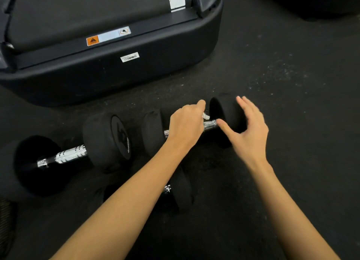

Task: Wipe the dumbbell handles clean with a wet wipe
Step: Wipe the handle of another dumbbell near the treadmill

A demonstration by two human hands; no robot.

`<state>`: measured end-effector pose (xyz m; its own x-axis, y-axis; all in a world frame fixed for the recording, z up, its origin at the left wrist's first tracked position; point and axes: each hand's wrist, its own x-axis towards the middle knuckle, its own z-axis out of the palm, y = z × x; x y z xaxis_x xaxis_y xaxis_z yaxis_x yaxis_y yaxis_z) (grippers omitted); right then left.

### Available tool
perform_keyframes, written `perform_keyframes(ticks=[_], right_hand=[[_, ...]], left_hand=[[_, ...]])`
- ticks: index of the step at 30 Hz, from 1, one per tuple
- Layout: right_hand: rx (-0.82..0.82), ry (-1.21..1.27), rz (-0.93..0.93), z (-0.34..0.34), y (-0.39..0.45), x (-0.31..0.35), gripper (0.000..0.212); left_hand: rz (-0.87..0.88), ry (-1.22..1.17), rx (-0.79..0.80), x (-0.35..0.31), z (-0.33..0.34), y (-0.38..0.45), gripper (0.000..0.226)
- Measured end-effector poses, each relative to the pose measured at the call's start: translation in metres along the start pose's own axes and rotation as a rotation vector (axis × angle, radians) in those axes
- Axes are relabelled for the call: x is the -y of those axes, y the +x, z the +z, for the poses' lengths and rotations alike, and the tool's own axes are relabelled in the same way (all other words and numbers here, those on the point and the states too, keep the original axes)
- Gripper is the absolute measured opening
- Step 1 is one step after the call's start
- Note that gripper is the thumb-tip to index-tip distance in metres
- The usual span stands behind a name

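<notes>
Dark speckled rubber flooring (pixel 282 74) fills my view, with the black rear end of a treadmill (pixel 116 68) across the upper left of the frame, an orange warning sticker (pixel 93 40) on its edge. At the far left I see one dumbbell (pixel 66 154) lying on the floor, its chrome handle bare between two black heads. Just right of it, at the centre, lies a second dumbbell (pixel 152 133), roughly end to end with the first. My left hand (pixel 186 127) is clenched over this one's handle (pixel 210 124), and a bit of white wet wipe (pixel 206 116) pokes out from the fist near the right head. A short stretch of chrome shows on either side of the fist. Below my left forearm, part of a third dumbbell (pixel 181 189) shows, mostly hidden. Further right, my right hand (pixel 247 131) is released, fingers spread, curved around the second dumbbell's right head (pixel 224 111); I cannot tell whether it touches.
</notes>
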<state>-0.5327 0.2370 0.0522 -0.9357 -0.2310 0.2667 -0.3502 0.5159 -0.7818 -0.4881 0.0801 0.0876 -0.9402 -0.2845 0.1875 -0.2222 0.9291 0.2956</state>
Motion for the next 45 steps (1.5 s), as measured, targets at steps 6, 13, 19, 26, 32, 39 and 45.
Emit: perform_keyframes(ticks=[6,13,19,26,32,39,45], right_hand=[[-0.005,0.079,-0.022,0.009,-0.002,-0.009,0.068],[-0.038,0.112,-0.016,0.013,-0.001,-0.008,0.065],[-0.091,0.137,-0.020,0.018,-0.004,-0.010,0.063],[-0.121,0.142,-0.023,0.020,-0.004,-0.009,0.062],[-0.103,0.149,-0.006,0.018,-0.004,-0.010,0.062],[-0.099,0.173,0.013,0.018,-0.005,-0.010,0.062],[-0.076,0.155,0.014,0.017,-0.004,-0.009,0.062]], left_hand=[[0.191,0.419,0.049,-0.011,0.028,-0.007,0.044],[0.250,0.462,0.084,-0.008,0.054,-0.035,0.061],[0.297,0.514,0.101,-0.013,0.058,-0.046,0.045],[0.143,0.454,0.145,-0.026,0.050,-0.023,0.058],[0.150,0.393,0.173,-0.016,0.055,-0.041,0.061],[0.169,0.459,0.154,-0.018,0.053,-0.032,0.058],[0.092,0.372,0.179,-0.018,0.056,-0.039,0.073]])
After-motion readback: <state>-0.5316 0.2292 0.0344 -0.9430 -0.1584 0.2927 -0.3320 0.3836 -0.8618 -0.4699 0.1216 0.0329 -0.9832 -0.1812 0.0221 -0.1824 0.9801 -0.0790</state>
